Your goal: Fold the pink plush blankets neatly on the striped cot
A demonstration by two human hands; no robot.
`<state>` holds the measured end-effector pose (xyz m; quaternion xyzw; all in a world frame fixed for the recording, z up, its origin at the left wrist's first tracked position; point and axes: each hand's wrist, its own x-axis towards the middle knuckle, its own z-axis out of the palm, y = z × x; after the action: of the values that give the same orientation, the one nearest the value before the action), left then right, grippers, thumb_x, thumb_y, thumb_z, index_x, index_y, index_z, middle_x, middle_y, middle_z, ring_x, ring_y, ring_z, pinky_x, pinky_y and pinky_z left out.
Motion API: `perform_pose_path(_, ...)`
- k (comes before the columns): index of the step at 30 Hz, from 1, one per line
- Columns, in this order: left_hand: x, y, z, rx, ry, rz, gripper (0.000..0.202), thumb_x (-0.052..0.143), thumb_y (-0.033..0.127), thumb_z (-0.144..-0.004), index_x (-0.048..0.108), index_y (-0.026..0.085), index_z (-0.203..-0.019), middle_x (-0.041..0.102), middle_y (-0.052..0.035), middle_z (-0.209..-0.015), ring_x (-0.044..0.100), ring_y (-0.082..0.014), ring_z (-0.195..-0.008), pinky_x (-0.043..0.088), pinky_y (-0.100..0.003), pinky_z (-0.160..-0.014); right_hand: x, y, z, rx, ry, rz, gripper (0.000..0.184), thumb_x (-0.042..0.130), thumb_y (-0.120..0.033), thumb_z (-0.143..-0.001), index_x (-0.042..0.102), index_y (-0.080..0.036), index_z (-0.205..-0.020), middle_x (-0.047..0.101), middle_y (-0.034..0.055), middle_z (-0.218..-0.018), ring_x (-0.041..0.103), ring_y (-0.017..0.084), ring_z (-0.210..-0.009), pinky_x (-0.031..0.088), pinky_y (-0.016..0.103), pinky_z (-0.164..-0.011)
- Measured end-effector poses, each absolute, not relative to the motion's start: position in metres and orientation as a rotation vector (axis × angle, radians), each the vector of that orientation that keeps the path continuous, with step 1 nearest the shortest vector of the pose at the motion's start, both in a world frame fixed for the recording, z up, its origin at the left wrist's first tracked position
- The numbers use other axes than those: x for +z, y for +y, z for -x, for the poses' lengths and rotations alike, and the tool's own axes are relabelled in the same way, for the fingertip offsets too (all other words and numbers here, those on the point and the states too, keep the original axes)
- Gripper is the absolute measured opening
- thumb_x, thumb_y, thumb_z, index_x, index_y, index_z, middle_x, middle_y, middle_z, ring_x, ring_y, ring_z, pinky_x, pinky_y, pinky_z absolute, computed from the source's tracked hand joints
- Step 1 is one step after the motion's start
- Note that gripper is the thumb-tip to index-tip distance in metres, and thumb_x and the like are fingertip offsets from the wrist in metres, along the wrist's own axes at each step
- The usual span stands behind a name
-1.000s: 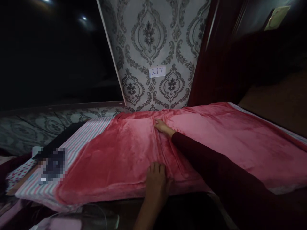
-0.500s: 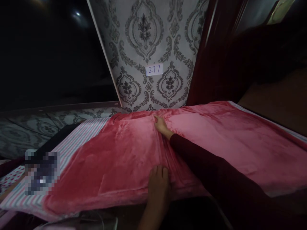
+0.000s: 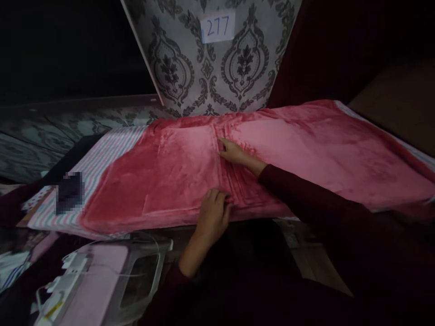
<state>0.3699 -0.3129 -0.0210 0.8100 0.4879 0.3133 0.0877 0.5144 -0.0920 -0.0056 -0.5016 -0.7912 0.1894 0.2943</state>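
Observation:
A pink fleece blanket point(image 3: 176, 167) lies spread over a striped cloth, with a lengthwise fold of several ridges running down its middle. My right hand point(image 3: 236, 153) rests on that fold, its fingers lying flat near the far part of the fabric, and a dark maroon sleeve covers the arm. Closer to me, my left hand point(image 3: 213, 216) is curled over the near end of the fold and holds the fleece there. The blanket's front edge runs just past that hand.
A blue-and-pink striped cloth point(image 3: 102, 174) shows beyond the blanket's left side, beside a pixelated patch point(image 3: 70, 192). Damask-patterned panel point(image 3: 210, 77) with a "277" label point(image 3: 217, 27) stands behind. A pink-and-white item in clear plastic point(image 3: 108, 280) with a cord lies below left.
The view has tilted down, so everything sits higher in the frame. My right hand has slid along the fold toward me, and my left hand now curls onto the fold's near end.

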Motion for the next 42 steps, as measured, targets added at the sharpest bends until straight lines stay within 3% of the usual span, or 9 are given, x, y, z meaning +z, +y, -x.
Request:
perform_pose_path(10, -0.025, -0.306, -0.377, 1.060, 1.544, -2.536, 0.017, 0.049, 0.018, -0.103, 0.065, 0.019, -0.098, 0.066, -0.0069, -0.094, 0.061, -0.0228, -0.093, 0.049, -0.038, -0.082, -0.016, -0.190, -0.545, 0.702, -2.159, 1.213, 0.066, 0.057, -0.009, -0.083, 0.057, -0.014, -0.149, 0.070, 0.0119, -0.136, 0.067, 0.024, -0.117, 0.053, 0.040, -0.104)
perform_pose_path(13, -0.030, -0.310, -0.385, 0.936, 1.601, -2.627, 0.015, 0.053, 0.020, -0.101, 0.066, 0.019, -0.093, 0.067, -0.0080, -0.094, 0.061, -0.0250, -0.093, 0.049, -0.039, -0.079, -0.013, -0.194, -0.543, 0.663, -2.139, 1.276, 0.064, 0.057, -0.011, -0.085, 0.057, -0.012, -0.149, 0.068, 0.0137, -0.138, 0.066, 0.026, -0.122, 0.051, 0.042, -0.108)
perform_pose_path(16, -0.032, -0.316, -0.386, 0.942, 1.545, -2.645, 0.012, 0.055, 0.020, -0.099, 0.067, 0.019, -0.098, 0.069, -0.0084, -0.097, 0.063, -0.0247, -0.094, 0.051, -0.038, -0.079, -0.009, -0.196, -0.536, 0.519, -2.176, 1.289, 0.062, 0.057, -0.017, -0.088, 0.057, -0.011, -0.150, 0.058, 0.0169, -0.152, 0.054, 0.029, -0.140, 0.040, 0.047, -0.120)
perform_pose_path(20, -0.015, -0.315, -0.360, 1.155, 1.437, -2.583, 0.024, 0.047, 0.023, -0.103, 0.069, 0.020, -0.111, 0.073, -0.0082, -0.103, 0.067, -0.0214, -0.098, 0.054, -0.037, -0.090, 0.000, -0.199, -0.514, 0.404, -2.284, 1.255, 0.067, 0.048, -0.025, -0.096, 0.041, -0.006, -0.160, 0.038, 0.0191, -0.166, 0.033, 0.028, -0.156, 0.026, 0.047, -0.128)
perform_pose_path(23, 0.006, -0.302, -0.322, 1.038, 1.782, -2.498, 0.034, 0.043, 0.026, -0.103, 0.068, 0.018, -0.125, 0.074, -0.0129, -0.122, 0.067, -0.0254, -0.116, 0.052, -0.044, -0.104, 0.008, -0.203, -0.493, 0.333, -2.343, 1.347, 0.071, 0.044, -0.034, -0.102, 0.030, -0.004, -0.164, 0.025, 0.0201, -0.171, 0.021, 0.030, -0.160, 0.020, 0.049, -0.130)
perform_pose_path(27, 0.015, -0.288, -0.280, 0.424, 2.363, -2.230, 0.063, 0.053, 0.045, -0.099, 0.050, 0.014, -0.154, 0.045, -0.0206, -0.162, 0.037, -0.0383, -0.153, 0.031, -0.061, -0.123, 0.003, -0.210, -0.476, 0.316, -2.480, 1.470, 0.078, 0.040, -0.053, -0.104, 0.029, -0.007, -0.166, 0.018, 0.0201, -0.173, 0.013, 0.034, -0.161, 0.016, 0.054, -0.129)
perform_pose_path(33, -0.007, -0.292, -0.275, -0.032, 2.448, -2.061, 0.076, 0.040, 0.060, -0.102, 0.031, 0.020, -0.166, 0.020, -0.0174, -0.173, 0.016, -0.0390, -0.161, 0.023, -0.064, -0.125, -0.021, -0.216, -0.474, 0.278, -2.576, 1.526, 0.083, 0.040, -0.062, -0.103, 0.030, -0.008, -0.165, 0.017, 0.0205, -0.173, 0.011, 0.034, -0.162, 0.016, 0.055, -0.128)
perform_pose_path(38, -0.004, -0.292, -0.263, -0.005, 2.370, -2.045, 0.074, 0.046, 0.059, -0.101, 0.036, 0.021, -0.164, 0.026, -0.0178, -0.172, 0.021, -0.0384, -0.160, 0.025, -0.063, -0.125, -0.016, -0.219, -0.478, 0.338, -2.608, 1.528, 0.080, 0.044, -0.056, -0.103, 0.032, -0.007, -0.164, 0.020, 0.0219, -0.172, 0.014, 0.036, -0.161, 0.017, 0.057, -0.128)
perform_pose_path(42, 0.014, -0.267, -0.234, 0.123, 2.131, -2.145, 0.060, 0.052, 0.044, -0.100, 0.051, 0.017, -0.153, 0.051, -0.0165, -0.159, 0.047, -0.0302, -0.149, 0.038, -0.046, -0.122, 0.010, -0.205, -0.477, 0.444, -2.683, 1.451, 0.072, 0.056, -0.043, -0.097, 0.043, -0.010, -0.160, 0.039, 0.0216, -0.165, 0.034, 0.037, -0.154, 0.028, 0.053, -0.125)
